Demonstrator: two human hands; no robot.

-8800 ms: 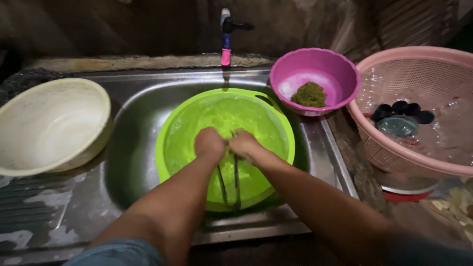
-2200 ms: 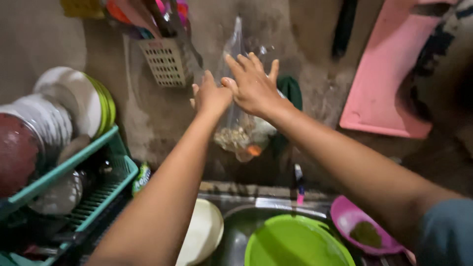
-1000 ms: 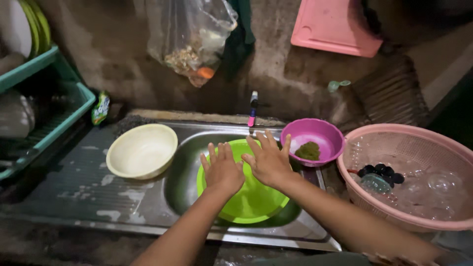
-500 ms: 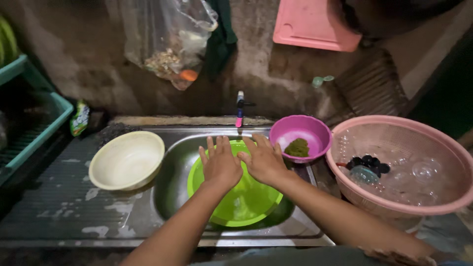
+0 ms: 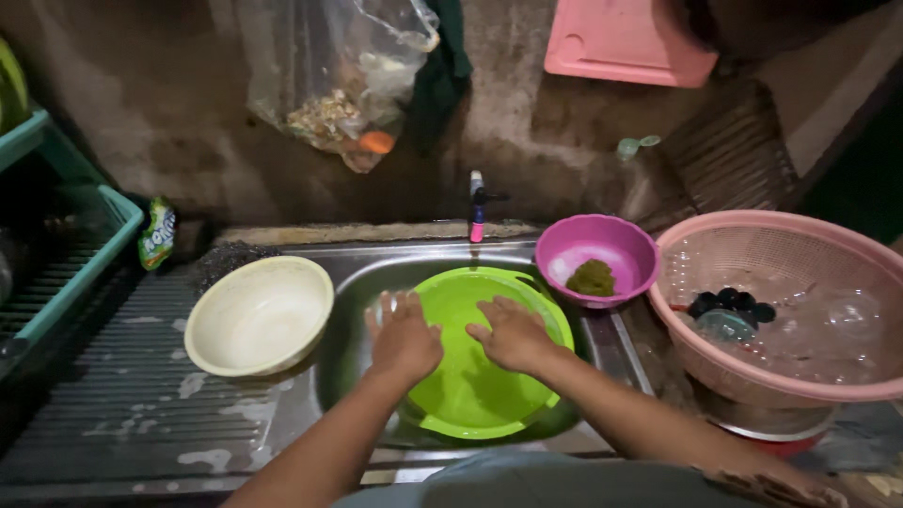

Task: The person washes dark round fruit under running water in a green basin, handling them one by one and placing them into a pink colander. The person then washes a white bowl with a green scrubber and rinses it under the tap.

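Your left hand (image 5: 404,339) and right hand (image 5: 513,334) sit over the green basin (image 5: 470,395), which fills most of the sink (image 5: 339,367). Left of it the cream bowl (image 5: 259,315) blocks the sink's edge; beyond that bowl the ribbed drainboard (image 5: 122,404) lies open. To the right, the purple bowl (image 5: 597,259) and pink basket (image 5: 790,310) crowd close. The tap (image 5: 477,207) stands just behind the basin
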